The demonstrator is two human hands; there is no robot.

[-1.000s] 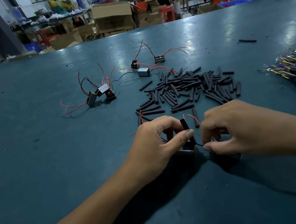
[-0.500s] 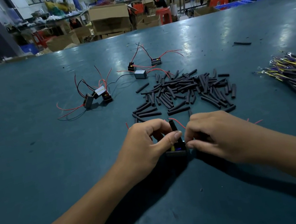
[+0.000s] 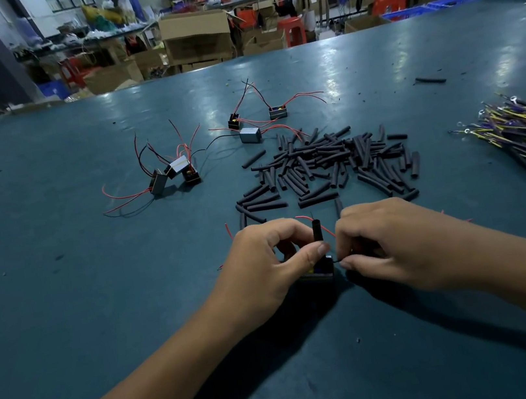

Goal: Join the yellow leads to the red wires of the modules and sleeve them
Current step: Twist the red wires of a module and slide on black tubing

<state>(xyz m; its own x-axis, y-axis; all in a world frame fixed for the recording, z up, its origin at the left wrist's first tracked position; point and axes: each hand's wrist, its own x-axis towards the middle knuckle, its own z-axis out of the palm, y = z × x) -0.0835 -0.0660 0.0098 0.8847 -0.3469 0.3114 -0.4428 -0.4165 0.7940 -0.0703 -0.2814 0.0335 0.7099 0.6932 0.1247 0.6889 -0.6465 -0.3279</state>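
Observation:
My left hand (image 3: 264, 264) grips a small module (image 3: 319, 274) on the table, with a black sleeve (image 3: 316, 230) standing upright between thumb and fingers. My right hand (image 3: 387, 242) pinches a thin wire at the module's right side. A red wire (image 3: 322, 226) arcs between the two hands. A pile of black sleeves (image 3: 328, 165) lies just beyond the hands. Yellow leads (image 3: 525, 136) lie bundled at the right. Two groups of modules with red wires sit at left (image 3: 176, 174) and further back (image 3: 251, 129).
A single stray sleeve (image 3: 431, 80) lies far right on the blue-green table (image 3: 59, 264). Beyond the table's far edge stand cardboard boxes (image 3: 196, 35), red stools and other benches with people.
Both hands have stayed together around the module; the view has shifted slightly. My right hand has drawn closer to the module and now pinches a thin wire beside it.

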